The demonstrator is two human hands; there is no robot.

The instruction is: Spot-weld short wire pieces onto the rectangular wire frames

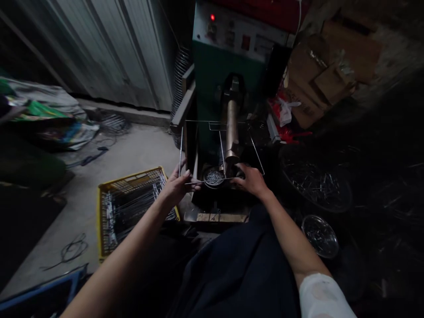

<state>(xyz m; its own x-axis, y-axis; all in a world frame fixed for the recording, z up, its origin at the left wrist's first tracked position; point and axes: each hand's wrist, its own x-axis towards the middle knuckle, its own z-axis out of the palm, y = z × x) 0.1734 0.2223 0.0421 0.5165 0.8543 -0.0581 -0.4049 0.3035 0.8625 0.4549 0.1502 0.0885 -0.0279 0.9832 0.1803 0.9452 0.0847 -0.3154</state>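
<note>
L hand (177, 186) closes around wire frame (198, 121) at its near edge; R hand (251, 181) lies at other side, its grip I cannot tell. Both hold frame level under copper electrode (232, 128) of green machine (212, 57), with round dish of small metal pieces (213, 176) just between, in easy reach.

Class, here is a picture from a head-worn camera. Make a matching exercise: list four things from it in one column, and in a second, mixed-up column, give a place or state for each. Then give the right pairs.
Things:
1. Indicator lamp
2. Yellow crate of wire frames
3. White wrapping
4. Wire frame at the machine

Places or states:
A. Held in the left hand
B. Lit red
C. On the right arm
D. On the floor, left of the machine

Right pairs: 1-B, 2-D, 3-C, 4-A
</note>
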